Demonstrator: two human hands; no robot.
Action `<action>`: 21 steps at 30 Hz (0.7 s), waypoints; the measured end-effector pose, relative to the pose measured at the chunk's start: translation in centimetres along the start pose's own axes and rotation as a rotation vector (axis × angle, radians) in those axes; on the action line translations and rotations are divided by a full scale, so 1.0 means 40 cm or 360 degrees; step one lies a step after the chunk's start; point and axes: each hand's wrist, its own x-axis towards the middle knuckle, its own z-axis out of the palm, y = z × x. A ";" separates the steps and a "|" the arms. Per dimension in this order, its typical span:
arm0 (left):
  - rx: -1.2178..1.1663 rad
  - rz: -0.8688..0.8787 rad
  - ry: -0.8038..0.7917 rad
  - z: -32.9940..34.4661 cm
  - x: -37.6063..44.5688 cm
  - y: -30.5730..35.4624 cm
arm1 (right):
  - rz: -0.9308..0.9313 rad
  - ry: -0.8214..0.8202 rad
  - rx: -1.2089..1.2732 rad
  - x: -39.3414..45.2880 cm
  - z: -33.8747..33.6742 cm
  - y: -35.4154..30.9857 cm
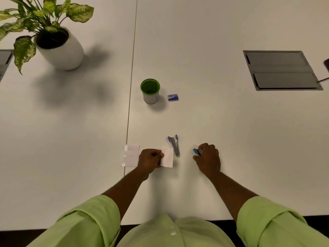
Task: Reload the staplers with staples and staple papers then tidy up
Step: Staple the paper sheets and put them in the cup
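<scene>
My left hand [150, 160] pinches a small white paper slip [167, 157] just above the white table. A dark blue stapler [174, 144] lies hinged open on the table, right beside that slip. My right hand [208, 157] grips a light blue stapler [196, 152], whose tip pokes out to the left of my fingers. Several more white paper slips [130, 155] lie to the left of my left hand. A small blue staple box [173, 97] sits farther back, next to a green and white cup [150, 90].
A potted plant in a white pot [59, 49] stands at the back left. A grey cable hatch [281, 70] is set into the table at the back right. A seam [131, 77] runs between two tabletops. The table's front edge [195, 221] is close to my body.
</scene>
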 end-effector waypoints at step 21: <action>0.0119 0.0055 0.0101 0.074 -0.032 0.025 | 0.0042 -0.0813 0.1690 -0.070 -0.030 -0.058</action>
